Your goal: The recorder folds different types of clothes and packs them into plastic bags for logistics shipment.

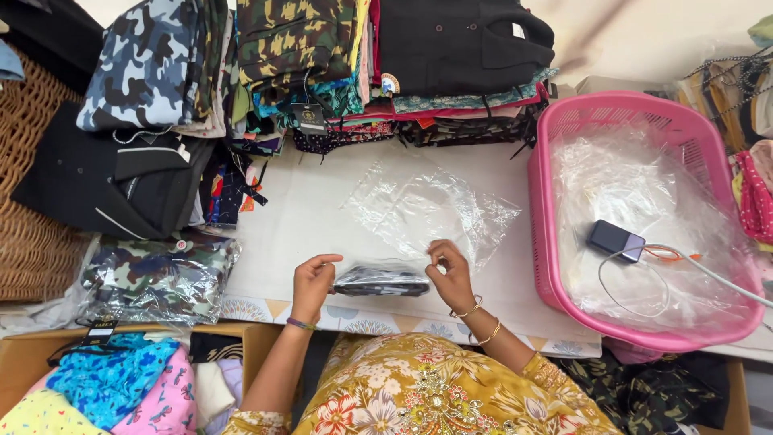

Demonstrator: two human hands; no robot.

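White cloth covers the surface point(306, 217), which is crowded at the far edge with stacks of folded garments: a blue-and-white camouflage pile point(141, 68), a green camouflage pile point(294, 40) and a dark buttoned shirt stack point(459, 40). On the right stands a pink plastic basket point(555, 137) lined with clear plastic film, and in it lie a dark phone point(614, 239) and a white cable point(700, 270). At the left a wicker basket point(32, 201) shows, and in front of it a camouflage garment already sealed in a clear bag point(161, 278).

Near the front edge, a small dark folded garment in a clear sleeve point(381, 281) lies flat on the surface between the two hands. The left hand point(312, 283) rests at its left end, fingers curled, with forefinger and thumb meeting at the edge of the wrap. The right hand point(449, 274) is at its right end, thumb and forefinger pinched together on the plastic, the other fingers bent; it seems to hold the loose film rather than the cloth. Just behind the packet an empty clear plastic bag point(431, 211) lies spread and crumpled.

Judging from how things lie, the garment is folded and at least partly wrapped, while the wrap's ends look unfinished; one packed bundle sits aside, and many stacked garments remain unbagged.
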